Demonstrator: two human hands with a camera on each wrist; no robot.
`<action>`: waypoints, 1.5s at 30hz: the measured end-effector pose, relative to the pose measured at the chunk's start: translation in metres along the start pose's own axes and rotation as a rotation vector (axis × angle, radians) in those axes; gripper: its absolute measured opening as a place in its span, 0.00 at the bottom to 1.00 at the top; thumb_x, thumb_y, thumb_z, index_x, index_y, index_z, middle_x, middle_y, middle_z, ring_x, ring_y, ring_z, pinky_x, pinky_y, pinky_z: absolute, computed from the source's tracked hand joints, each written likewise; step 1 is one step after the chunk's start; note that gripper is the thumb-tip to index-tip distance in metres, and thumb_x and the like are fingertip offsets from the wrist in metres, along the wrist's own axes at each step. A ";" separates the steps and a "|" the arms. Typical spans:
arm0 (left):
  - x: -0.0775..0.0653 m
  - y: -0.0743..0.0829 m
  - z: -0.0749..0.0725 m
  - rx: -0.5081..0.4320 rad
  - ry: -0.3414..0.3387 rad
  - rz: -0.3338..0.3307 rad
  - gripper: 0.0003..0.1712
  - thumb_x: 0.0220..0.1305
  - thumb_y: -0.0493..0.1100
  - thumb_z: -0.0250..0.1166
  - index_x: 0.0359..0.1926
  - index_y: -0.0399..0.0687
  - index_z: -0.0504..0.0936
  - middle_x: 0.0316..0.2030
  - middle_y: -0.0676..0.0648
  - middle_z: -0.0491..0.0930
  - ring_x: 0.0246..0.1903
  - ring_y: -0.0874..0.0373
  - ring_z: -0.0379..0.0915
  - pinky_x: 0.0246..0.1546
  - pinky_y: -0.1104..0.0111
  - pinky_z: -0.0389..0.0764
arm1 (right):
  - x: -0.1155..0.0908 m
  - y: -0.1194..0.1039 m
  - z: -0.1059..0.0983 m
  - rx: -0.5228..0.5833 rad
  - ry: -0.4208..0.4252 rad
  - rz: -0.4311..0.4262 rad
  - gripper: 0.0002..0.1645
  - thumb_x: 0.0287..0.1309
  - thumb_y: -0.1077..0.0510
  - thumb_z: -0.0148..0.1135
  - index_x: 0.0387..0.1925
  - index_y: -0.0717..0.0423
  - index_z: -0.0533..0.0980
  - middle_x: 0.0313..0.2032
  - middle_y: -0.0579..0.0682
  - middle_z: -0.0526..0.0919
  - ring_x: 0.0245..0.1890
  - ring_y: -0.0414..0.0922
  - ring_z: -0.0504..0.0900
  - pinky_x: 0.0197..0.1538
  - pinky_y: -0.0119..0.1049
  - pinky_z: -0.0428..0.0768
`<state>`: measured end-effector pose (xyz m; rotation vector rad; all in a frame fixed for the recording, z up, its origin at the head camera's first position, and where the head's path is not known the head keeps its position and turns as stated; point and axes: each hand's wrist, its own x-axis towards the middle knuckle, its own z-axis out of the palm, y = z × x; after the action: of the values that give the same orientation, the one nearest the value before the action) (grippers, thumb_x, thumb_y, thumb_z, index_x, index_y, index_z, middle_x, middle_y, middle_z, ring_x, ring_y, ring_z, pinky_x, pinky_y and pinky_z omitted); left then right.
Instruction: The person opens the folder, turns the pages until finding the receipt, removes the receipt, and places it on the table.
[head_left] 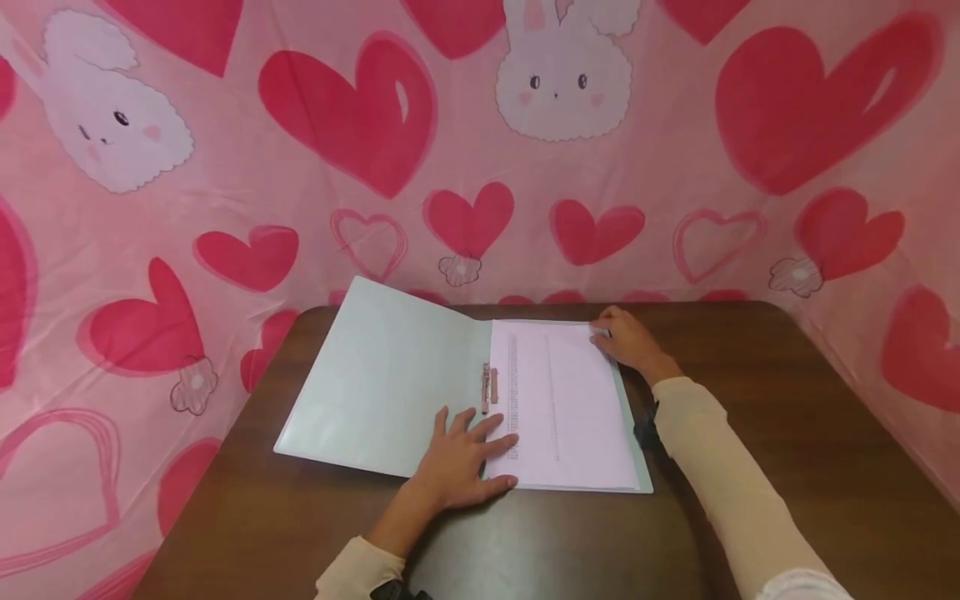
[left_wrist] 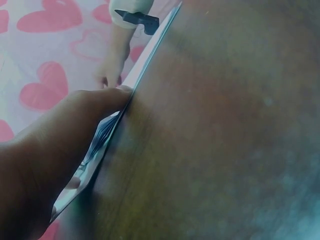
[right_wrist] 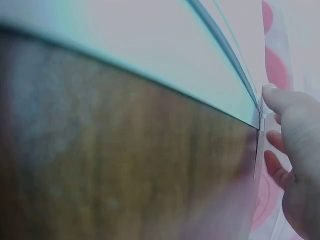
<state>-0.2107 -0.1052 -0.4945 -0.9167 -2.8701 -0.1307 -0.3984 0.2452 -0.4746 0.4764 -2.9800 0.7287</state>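
A pale grey-green folder (head_left: 390, 375) lies open on the table, its cover spread to the left. Printed white sheets (head_left: 577, 400) form a stack on its right side, beside a metal clip (head_left: 489, 385) at the spine. My left hand (head_left: 465, 458) rests with fingers spread across the folder's lower middle, fingertips on the sheets' left margin. In the left wrist view, the left thumb (left_wrist: 112, 97) lies along the near edge. At the top right corner, my right hand (head_left: 626, 337) pinches the sheets' corner; the right wrist view shows the thumb (right_wrist: 275, 97) there.
Beneath the folder is a dark brown wooden table (head_left: 570, 542) with rounded far corners. Behind it hangs a pink cloth (head_left: 465, 125) printed with hearts and rabbits. Dark devices sit on both wrists, over light sleeves (head_left: 727, 475).
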 end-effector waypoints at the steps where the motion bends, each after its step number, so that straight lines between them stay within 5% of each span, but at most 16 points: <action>1: 0.000 0.000 0.000 -0.001 -0.004 -0.002 0.36 0.62 0.77 0.52 0.69 0.77 0.74 0.71 0.53 0.73 0.69 0.40 0.67 0.67 0.31 0.60 | -0.001 -0.001 0.000 -0.010 0.009 -0.009 0.24 0.69 0.56 0.62 0.62 0.63 0.78 0.54 0.61 0.78 0.54 0.58 0.76 0.63 0.57 0.79; 6: -0.003 0.000 -0.004 -0.007 -0.015 -0.014 0.35 0.63 0.77 0.52 0.68 0.77 0.74 0.71 0.53 0.73 0.70 0.40 0.67 0.67 0.31 0.60 | 0.001 -0.007 0.003 -0.030 0.041 -0.024 0.17 0.69 0.59 0.62 0.55 0.61 0.83 0.47 0.61 0.86 0.48 0.56 0.82 0.58 0.53 0.84; 15: -0.001 0.001 -0.001 -0.020 -0.012 -0.013 0.36 0.63 0.77 0.52 0.69 0.78 0.74 0.72 0.53 0.73 0.70 0.40 0.66 0.68 0.31 0.59 | -0.001 -0.004 0.002 0.058 0.023 0.044 0.18 0.71 0.58 0.60 0.59 0.56 0.79 0.52 0.61 0.85 0.51 0.57 0.82 0.60 0.55 0.83; 24: -0.003 0.001 -0.001 -0.019 -0.012 -0.012 0.36 0.63 0.77 0.51 0.69 0.78 0.73 0.72 0.53 0.73 0.70 0.40 0.66 0.68 0.30 0.59 | -0.002 -0.007 0.003 0.074 0.084 -0.029 0.18 0.70 0.61 0.59 0.58 0.50 0.83 0.54 0.60 0.87 0.47 0.55 0.83 0.58 0.55 0.84; 28: -0.003 0.001 -0.001 -0.018 -0.011 -0.010 0.36 0.63 0.77 0.51 0.69 0.78 0.73 0.72 0.53 0.72 0.70 0.40 0.66 0.68 0.31 0.59 | -0.001 -0.008 0.004 0.094 0.109 -0.056 0.18 0.69 0.64 0.57 0.55 0.52 0.84 0.46 0.61 0.89 0.38 0.53 0.79 0.48 0.48 0.85; 37: -0.002 0.001 -0.001 -0.028 -0.018 -0.013 0.36 0.63 0.77 0.51 0.70 0.78 0.72 0.72 0.53 0.72 0.70 0.41 0.65 0.68 0.31 0.59 | -0.003 -0.007 0.007 0.191 0.130 -0.057 0.20 0.69 0.63 0.59 0.60 0.64 0.80 0.58 0.68 0.83 0.50 0.61 0.81 0.59 0.58 0.82; 45: -0.003 0.001 -0.001 -0.020 -0.011 -0.009 0.36 0.63 0.77 0.52 0.69 0.77 0.73 0.72 0.53 0.72 0.70 0.40 0.66 0.68 0.31 0.59 | -0.010 -0.009 0.008 0.274 0.151 0.046 0.25 0.66 0.61 0.65 0.63 0.63 0.77 0.57 0.68 0.82 0.40 0.54 0.77 0.47 0.42 0.86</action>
<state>-0.2079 -0.1059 -0.4941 -0.9112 -2.8885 -0.1567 -0.3859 0.2363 -0.4788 0.3454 -2.7720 1.1309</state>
